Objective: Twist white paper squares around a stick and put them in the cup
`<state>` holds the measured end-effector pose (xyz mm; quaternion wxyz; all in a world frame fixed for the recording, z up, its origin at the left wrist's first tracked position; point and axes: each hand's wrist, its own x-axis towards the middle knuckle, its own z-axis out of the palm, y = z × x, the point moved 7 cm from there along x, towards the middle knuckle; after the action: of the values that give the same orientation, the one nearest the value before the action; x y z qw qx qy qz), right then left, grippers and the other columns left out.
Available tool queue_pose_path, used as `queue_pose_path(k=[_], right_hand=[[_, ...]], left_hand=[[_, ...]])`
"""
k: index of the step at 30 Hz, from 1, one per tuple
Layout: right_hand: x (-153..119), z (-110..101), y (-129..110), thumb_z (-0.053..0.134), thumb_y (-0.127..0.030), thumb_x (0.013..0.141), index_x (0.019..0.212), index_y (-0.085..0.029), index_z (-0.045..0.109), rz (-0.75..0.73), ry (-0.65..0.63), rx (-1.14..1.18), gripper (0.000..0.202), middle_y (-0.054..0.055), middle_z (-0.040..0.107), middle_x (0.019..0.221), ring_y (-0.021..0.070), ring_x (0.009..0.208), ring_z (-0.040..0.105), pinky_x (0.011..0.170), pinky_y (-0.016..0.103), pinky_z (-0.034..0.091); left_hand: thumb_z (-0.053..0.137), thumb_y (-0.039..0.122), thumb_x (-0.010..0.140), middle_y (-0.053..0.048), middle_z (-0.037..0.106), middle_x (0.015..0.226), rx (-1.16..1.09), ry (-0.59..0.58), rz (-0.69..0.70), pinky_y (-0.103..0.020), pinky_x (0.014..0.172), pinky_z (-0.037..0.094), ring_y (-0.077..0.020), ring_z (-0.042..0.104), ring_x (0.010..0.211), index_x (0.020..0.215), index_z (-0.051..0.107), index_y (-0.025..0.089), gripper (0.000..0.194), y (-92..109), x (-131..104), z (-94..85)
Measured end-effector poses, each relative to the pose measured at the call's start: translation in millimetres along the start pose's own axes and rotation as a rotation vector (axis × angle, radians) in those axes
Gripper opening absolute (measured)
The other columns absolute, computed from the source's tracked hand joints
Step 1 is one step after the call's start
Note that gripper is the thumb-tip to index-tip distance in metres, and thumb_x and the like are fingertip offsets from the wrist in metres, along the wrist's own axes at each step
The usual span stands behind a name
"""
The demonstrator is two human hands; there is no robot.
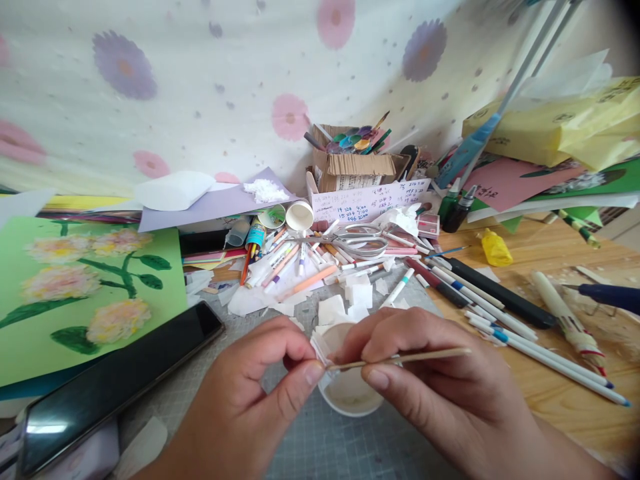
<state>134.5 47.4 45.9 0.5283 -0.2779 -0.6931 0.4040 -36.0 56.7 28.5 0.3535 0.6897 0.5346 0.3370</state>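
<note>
A thin wooden stick is pinched between the thumb and fingers of my right hand. Its left end meets a small piece of white paper, which my left hand grips between thumb and forefinger. Both hands hover over a white paper cup, whose inside looks pale and is partly hidden by my fingers. Torn bits of white paper lie just behind the cup on the grey cutting mat.
A phone leans at the left beside a green sheet with painted flowers. Many markers and scissors heap up behind the cup. A cardboard box stands at the back. More pens lie on the wooden tabletop at right.
</note>
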Motion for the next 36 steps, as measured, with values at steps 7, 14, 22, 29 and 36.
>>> queue_pose_path(k=[7, 14, 22, 29, 36], right_hand=[[-0.8, -13.7, 15.2, 0.075, -0.017, 0.093, 0.092, -0.026, 0.073, 0.1, 0.139, 0.185, 0.009, 0.002, 0.081, 0.089, 0.0151, 0.079, 0.076, 0.071, 0.022, 0.062], [4.0, -34.8, 32.8, 0.079, -0.022, 0.092, 0.091, -0.026, 0.078, 0.142, 0.239, 0.431, 0.005, 0.001, 0.08, 0.09, 0.0159, 0.083, 0.075, 0.079, 0.027, 0.064], [12.8, -52.0, 27.1, 0.089, -0.024, 0.082, 0.078, -0.024, 0.078, 0.146, 0.356, 0.467, 0.011, 0.001, 0.078, 0.08, 0.0144, 0.075, 0.072, 0.069, 0.025, 0.064], [1.8, -29.2, 22.8, 0.076, -0.019, 0.094, 0.093, -0.027, 0.077, 0.115, 0.2, 0.338, 0.008, 0.002, 0.081, 0.09, 0.0152, 0.082, 0.075, 0.074, 0.025, 0.063], [-3.7, -3.1, 15.9, 0.078, -0.019, 0.09, 0.094, -0.029, 0.076, 0.17, 0.095, 0.325, 0.011, 0.001, 0.08, 0.09, 0.0146, 0.078, 0.075, 0.069, 0.022, 0.061]], left_hand=[[0.061, 0.028, 0.086, 0.004, 0.062, 0.068, 0.002, 0.009, 0.021, -0.026, 0.068, 0.049, -0.0145, 0.057, 0.063, 0.067, 0.067, 0.024, 0.021, -1.8, 0.7, -0.6], [0.063, 0.029, 0.084, 0.002, 0.063, 0.068, 0.06, 0.033, -0.027, -0.025, 0.054, 0.042, -0.0174, 0.06, 0.066, 0.061, 0.061, 0.023, 0.024, -1.6, 3.3, -2.0], [0.061, 0.024, 0.082, 0.002, 0.063, 0.068, 0.05, 0.013, 0.021, -0.026, 0.057, 0.044, -0.0174, 0.061, 0.065, 0.061, 0.061, 0.023, 0.021, -4.1, 6.0, 0.1], [0.06, 0.013, 0.086, 0.006, 0.062, 0.073, 0.064, 0.217, 0.276, -0.025, 0.066, 0.047, -0.0145, 0.059, 0.068, 0.079, 0.064, 0.027, 0.016, 10.3, -6.9, -14.3], [0.056, 0.019, 0.089, 0.005, 0.061, 0.068, -0.063, 0.021, 0.226, -0.023, 0.057, 0.045, -0.0125, 0.057, 0.058, 0.073, 0.064, 0.026, 0.02, 10.3, -11.3, -3.1]])
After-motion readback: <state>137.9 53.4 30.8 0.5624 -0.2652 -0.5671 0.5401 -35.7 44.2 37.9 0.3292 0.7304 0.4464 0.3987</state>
